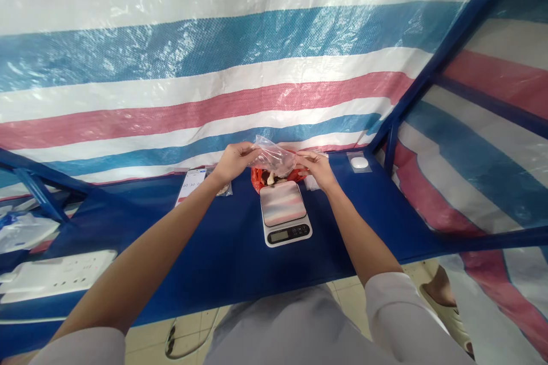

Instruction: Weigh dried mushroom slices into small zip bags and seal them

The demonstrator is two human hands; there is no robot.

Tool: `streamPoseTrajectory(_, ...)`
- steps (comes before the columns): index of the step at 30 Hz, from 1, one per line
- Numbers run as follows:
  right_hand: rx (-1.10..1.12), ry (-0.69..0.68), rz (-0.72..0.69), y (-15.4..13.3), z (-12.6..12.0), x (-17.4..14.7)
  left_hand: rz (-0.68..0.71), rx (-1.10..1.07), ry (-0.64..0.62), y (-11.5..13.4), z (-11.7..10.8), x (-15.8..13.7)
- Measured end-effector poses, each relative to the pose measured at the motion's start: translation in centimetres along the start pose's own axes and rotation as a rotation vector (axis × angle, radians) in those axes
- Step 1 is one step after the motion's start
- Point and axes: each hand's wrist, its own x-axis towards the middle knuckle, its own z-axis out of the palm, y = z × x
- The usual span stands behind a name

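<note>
A clear plastic bag [274, 155] is stretched between my two hands above the far side of the table. My left hand [234, 161] pinches its left side between thumb and fingers. At its right side, the fingers of my right hand [317, 167] are closed on the plastic. Below the bag sits an open red plastic bag [257, 178] with pale and brown pieces inside, too small to name. Just in front of it, a white kitchen scale [284, 211] with a shiny plate faces me, and nothing lies on the plate.
On the blue table [214, 256], a phone [192, 183] showing digits lies left, beside a small filled clear packet [225, 189]. A white oval object [358, 162] sits at the right. A white power strip [64, 275] lies near left. Blue frame bars and striped sheeting [205, 97] enclose the table.
</note>
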Motion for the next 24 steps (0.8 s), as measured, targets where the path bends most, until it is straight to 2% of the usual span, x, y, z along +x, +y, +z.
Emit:
streamPoseTrajectory(4,0.027,0.085,0.054,0.5,-0.3,-1.3,-0.022,-0.165,0.051,-0.5,2.5,-1.1)
streamPoseTrajectory(9,0.021,0.082,0.037,0.9,-0.7,-2.4,-0.146,-0.437,0.188,-1.4,5.7,-2.1)
streamPoseTrajectory(15,0.059,0.148,0.07,2.2,-1.7,-2.9,-0.24,-0.693,0.308,-2.0,8.3,-3.0)
streamPoseTrajectory(19,0.076,0.174,0.079,2.6,-1.6,-3.3,-0.287,-0.762,0.3,-2.1,9.3,-3.5)
streamPoseTrajectory(24,0.066,0.194,0.065,2.0,-2.0,-3.2,-0.305,-0.718,0.215,-2.5,9.4,-4.1)
